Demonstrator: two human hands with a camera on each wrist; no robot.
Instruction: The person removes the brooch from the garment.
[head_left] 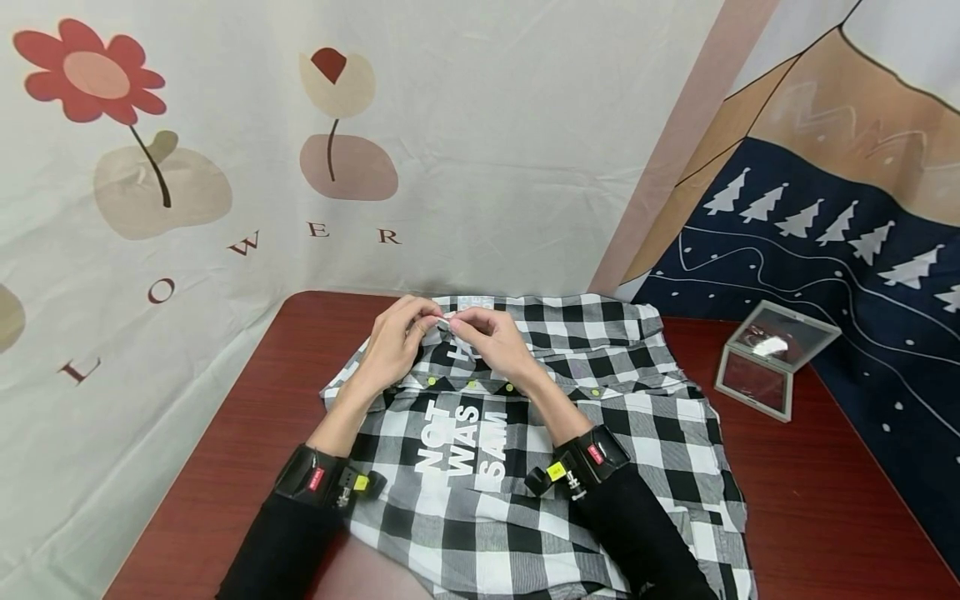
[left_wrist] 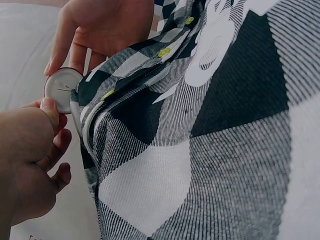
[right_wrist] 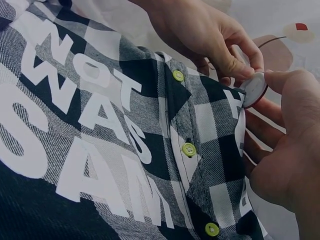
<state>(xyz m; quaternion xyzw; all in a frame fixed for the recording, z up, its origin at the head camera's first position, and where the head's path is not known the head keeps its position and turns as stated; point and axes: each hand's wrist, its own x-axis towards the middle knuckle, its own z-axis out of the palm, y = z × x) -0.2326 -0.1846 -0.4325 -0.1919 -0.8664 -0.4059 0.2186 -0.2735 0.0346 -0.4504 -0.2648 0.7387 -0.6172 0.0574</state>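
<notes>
A black-and-white checked shirt printed "NOT WAS SAM" lies flat on the red-brown table. A row of yellow-green buttons runs along its placket. Both hands meet at the shirt's far edge, by the collar. Between them is a small round white disc sitting at the cloth's edge. My left hand pinches the disc with thumb and fingers. My right hand pinches it from the other side, its fingers curled over it. Black sleeves and wrist bands cover both forearms.
A small clear box with an open lid stands on the table at the right. Printed cloth backdrops hang close behind and to both sides. Bare tabletop shows left of the shirt and around the box.
</notes>
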